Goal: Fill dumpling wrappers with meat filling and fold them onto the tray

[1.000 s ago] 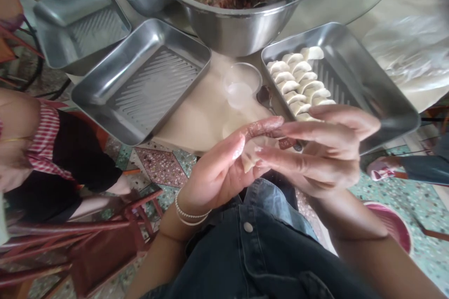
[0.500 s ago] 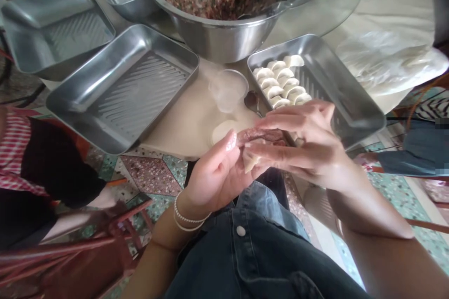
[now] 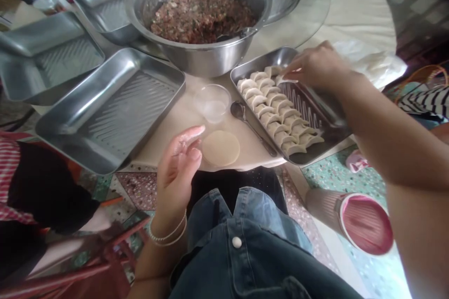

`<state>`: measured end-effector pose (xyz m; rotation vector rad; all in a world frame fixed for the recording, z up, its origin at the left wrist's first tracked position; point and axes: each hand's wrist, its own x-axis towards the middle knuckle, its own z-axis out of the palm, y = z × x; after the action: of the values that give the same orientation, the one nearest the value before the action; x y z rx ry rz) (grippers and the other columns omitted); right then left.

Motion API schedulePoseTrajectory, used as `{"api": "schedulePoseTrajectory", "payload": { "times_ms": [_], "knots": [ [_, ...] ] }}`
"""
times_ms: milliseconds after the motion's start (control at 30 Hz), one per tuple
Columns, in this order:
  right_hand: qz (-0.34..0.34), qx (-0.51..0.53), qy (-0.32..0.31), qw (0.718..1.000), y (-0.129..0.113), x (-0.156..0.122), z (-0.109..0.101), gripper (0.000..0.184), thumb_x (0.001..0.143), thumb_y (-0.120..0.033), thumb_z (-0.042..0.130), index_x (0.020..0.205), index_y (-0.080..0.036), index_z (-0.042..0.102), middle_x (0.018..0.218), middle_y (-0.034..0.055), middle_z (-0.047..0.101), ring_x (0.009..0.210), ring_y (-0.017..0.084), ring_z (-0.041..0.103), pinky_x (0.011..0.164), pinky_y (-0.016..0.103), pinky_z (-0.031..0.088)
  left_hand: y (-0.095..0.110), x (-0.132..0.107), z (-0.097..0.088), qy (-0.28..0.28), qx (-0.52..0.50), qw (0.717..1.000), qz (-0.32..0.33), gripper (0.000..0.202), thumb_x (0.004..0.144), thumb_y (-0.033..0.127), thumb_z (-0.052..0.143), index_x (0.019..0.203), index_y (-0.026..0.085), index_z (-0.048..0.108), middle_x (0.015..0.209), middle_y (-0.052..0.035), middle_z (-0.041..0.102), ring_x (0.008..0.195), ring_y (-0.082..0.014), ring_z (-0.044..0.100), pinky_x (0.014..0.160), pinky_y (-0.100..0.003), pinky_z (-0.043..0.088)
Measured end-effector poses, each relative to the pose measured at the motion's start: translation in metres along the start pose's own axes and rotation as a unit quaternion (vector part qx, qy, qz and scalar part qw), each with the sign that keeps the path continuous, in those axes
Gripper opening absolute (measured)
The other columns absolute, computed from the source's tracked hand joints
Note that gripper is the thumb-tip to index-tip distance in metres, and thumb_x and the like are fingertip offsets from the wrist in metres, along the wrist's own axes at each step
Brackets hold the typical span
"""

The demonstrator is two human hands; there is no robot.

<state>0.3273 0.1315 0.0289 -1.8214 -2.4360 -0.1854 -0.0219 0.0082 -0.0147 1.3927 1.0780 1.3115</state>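
Observation:
My right hand (image 3: 317,66) reaches into the far end of the right-hand metal tray (image 3: 331,124), its fingertips pinched on a pale dumpling (image 3: 286,79). Rows of folded dumplings (image 3: 275,114) fill the left side of that tray. My left hand (image 3: 180,159) is held over the front of the table with loosely curled fingers apart and nothing in it. Right beside its fingertips, a round dough wrapper (image 3: 220,148) lies flat on the table. Behind the wrapper is a small clear bowl (image 3: 213,103), and a dark-bowled spoon (image 3: 254,128) lies along the tray's left edge.
A large steel bowl (image 3: 210,58) of minced filling (image 3: 201,16) stands at the back. More metal trays (image 3: 115,112) are on the left. A plastic bag (image 3: 380,67) lies at the right. On the floor are a pink-lined bin (image 3: 366,224) and a red chair (image 3: 105,257) near another person.
My right hand has gone from my left palm to the far end of the tray with a dumpling. My left hand has moved left, its palm now empty. The view has shifted.

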Motion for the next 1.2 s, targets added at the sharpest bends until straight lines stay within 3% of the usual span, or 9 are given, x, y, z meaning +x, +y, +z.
{"api": "schedulePoseTrajectory", "payload": {
  "times_ms": [133, 233, 333, 433, 567, 600, 700, 800, 1200],
  "knots": [
    [-0.019, -0.01, -0.023, 1.0, -0.011, 0.006, 0.004, 0.078, 0.079, -0.053, 0.009, 0.041, -0.006, 0.059, 0.102, 0.0122, 0.063, 0.099, 0.015, 0.06, 0.082, 0.044, 0.031, -0.007, 0.001, -0.008, 0.018, 0.06, 0.998, 0.023, 0.029, 0.089, 0.032, 0.056, 0.118, 0.029, 0.063, 0.121, -0.0033, 0.065, 0.118, -0.0217, 0.058, 0.104, -0.042, 0.046],
    [-0.016, -0.014, -0.035, 0.999, -0.014, 0.011, 0.004, 0.081, 0.076, -0.048, 0.0, 0.039, -0.001, 0.055, 0.092, 0.0136, 0.063, 0.094, 0.015, 0.06, 0.08, 0.048, 0.029, -0.011, 0.003, -0.012, 0.011, 0.115, 0.993, 0.04, 0.031, 0.091, 0.03, 0.054, 0.121, 0.027, 0.061, 0.122, -0.0051, 0.064, 0.115, -0.0206, 0.059, 0.104, -0.042, 0.046],
    [-0.018, -0.015, -0.032, 0.999, -0.014, 0.012, 0.0, 0.086, 0.077, -0.049, 0.0, 0.061, 0.003, 0.066, 0.092, 0.0132, 0.062, 0.09, 0.017, 0.06, 0.077, 0.05, 0.027, -0.015, 0.008, -0.015, -0.007, 0.185, 0.981, 0.063, 0.033, 0.087, 0.029, 0.06, 0.119, 0.024, 0.063, 0.12, -0.0069, 0.063, 0.114, -0.0222, 0.058, 0.105, -0.045, 0.043],
    [-0.016, -0.018, 0.007, 1.0, -0.026, 0.005, -0.013, 0.076, 0.083, -0.057, 0.018, 0.098, -0.003, 0.07, 0.103, 0.0145, 0.065, 0.096, 0.02, 0.06, 0.077, 0.049, 0.029, -0.02, 0.011, -0.013, -0.049, 0.319, 0.94, 0.113, 0.032, 0.084, 0.028, 0.062, 0.115, 0.018, 0.064, 0.116, -0.0109, 0.063, 0.113, -0.0253, 0.055, 0.102, -0.048, 0.043],
    [-0.109, 0.062, 0.088, 0.988, -0.081, -0.021, -0.03, 0.041, 0.093, -0.042, 0.043, 0.109, -0.016, 0.07, 0.104, 0.0095, 0.071, 0.092, 0.015, 0.061, 0.077, 0.035, 0.041, -0.027, 0.013, -0.005, -0.077, 0.409, 0.899, 0.133, 0.032, 0.087, 0.028, 0.056, 0.115, 0.013, 0.063, 0.116, -0.0153, 0.062, 0.114, -0.0279, 0.052, 0.103, -0.051, 0.042],
    [-0.165, 0.091, 0.086, 0.978, -0.099, -0.028, -0.032, 0.035, 0.095, -0.037, 0.045, 0.107, -0.017, 0.07, 0.103, 0.0081, 0.071, 0.087, 0.015, 0.062, 0.075, 0.033, 0.043, -0.027, 0.013, -0.003, -0.075, 0.412, 0.898, 0.133, 0.031, 0.088, 0.028, 0.055, 0.115, 0.014, 0.062, 0.117, -0.0149, 0.061, 0.115, -0.0277, 0.051, 0.103, -0.051, 0.042],
    [-0.203, 0.036, 0.02, 0.978, -0.149, -0.044, -0.024, 0.023, 0.093, -0.029, 0.051, 0.1, -0.017, 0.069, 0.097, 0.0074, 0.07, 0.092, 0.022, 0.062, 0.077, 0.038, 0.043, -0.027, 0.012, 0.002, -0.071, 0.42, 0.895, 0.134, 0.029, 0.089, 0.028, 0.053, 0.114, 0.016, 0.063, 0.117, -0.014, 0.061, 0.115, -0.0268, 0.051, 0.103, -0.049, 0.042],
    [-0.207, -0.001, -0.018, 0.978, -0.176, -0.045, -0.008, 0.018, 0.091, -0.027, 0.054, 0.098, -0.016, 0.067, 0.088, 0.0054, 0.068, 0.086, 0.022, 0.062, 0.073, 0.036, 0.039, -0.024, 0.01, 0.003, -0.068, 0.421, 0.894, 0.134, 0.027, 0.09, 0.027, 0.053, 0.112, 0.016, 0.063, 0.117, -0.0133, 0.061, 0.116, -0.0261, 0.052, 0.104, -0.049, 0.042],
    [-0.215, 0.043, 0.029, 0.975, -0.177, -0.039, 0.006, 0.016, 0.09, -0.025, 0.054, 0.086, -0.018, 0.068, 0.085, 0.0031, 0.067, 0.074, 0.015, 0.055, 0.064, 0.03, 0.032, -0.025, 0.004, 0.001, -0.058, 0.378, 0.914, 0.136, 0.03, 0.09, 0.026, 0.054, 0.117, 0.016, 0.061, 0.116, -0.0113, 0.065, 0.117, -0.0245, 0.054, 0.104, -0.047, 0.044]
  ]
}}
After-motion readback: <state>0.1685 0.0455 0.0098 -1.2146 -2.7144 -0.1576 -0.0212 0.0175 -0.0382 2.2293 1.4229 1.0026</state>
